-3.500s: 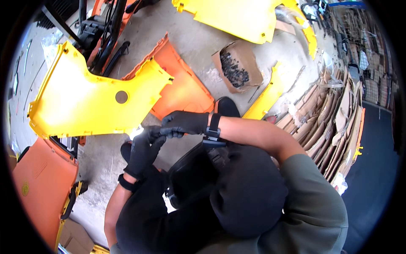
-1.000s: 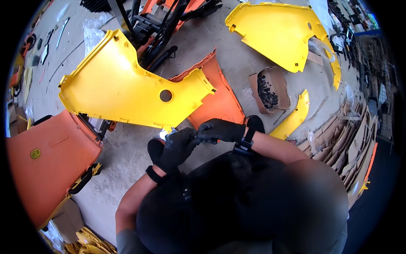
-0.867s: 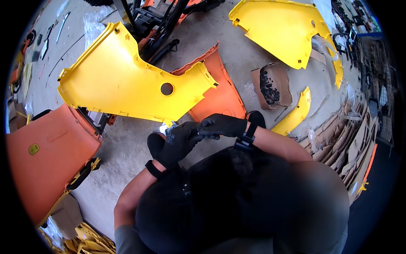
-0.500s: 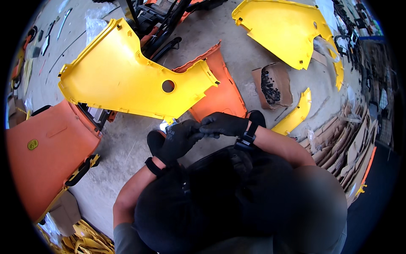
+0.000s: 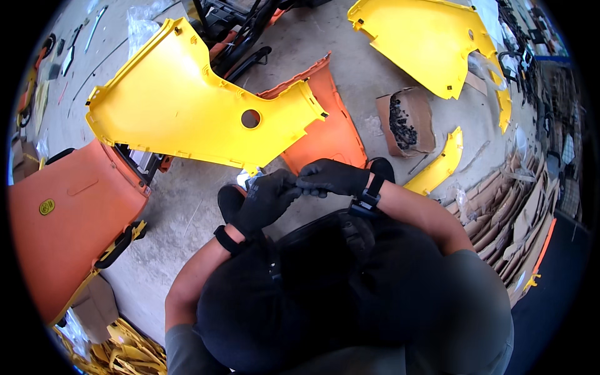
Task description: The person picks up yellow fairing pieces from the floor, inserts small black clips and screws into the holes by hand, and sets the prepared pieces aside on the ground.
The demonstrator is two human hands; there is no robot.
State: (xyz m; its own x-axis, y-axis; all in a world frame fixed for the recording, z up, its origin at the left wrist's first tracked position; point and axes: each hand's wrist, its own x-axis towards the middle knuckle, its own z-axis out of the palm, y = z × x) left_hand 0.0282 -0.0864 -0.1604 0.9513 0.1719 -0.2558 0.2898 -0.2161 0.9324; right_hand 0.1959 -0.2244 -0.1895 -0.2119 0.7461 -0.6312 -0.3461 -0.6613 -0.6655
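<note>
My left hand (image 5: 267,201) and my right hand (image 5: 333,177), both in black gloves, meet in front of my body with fingertips pressed together. Whatever they pinch is too small or too hidden to make out. Just beyond them lies a large yellow plastic panel (image 5: 181,106) with a round hole; small dark clips sit along its edge. Its near tab comes close to my left hand. Partly under that panel is an orange plastic panel (image 5: 328,128), its near end behind my right hand.
An open cardboard box (image 5: 422,125) holds many small black parts. A curved yellow strip (image 5: 439,165) lies beside it, and another yellow panel (image 5: 419,40) is at far right. Flattened cardboard (image 5: 500,219) is stacked at right. A big orange panel (image 5: 75,219) stands at left; a black frame (image 5: 247,37) is beyond.
The view has shifted slightly. My hands stay together at nearly the same spot, with only a small movement of the fingers.
</note>
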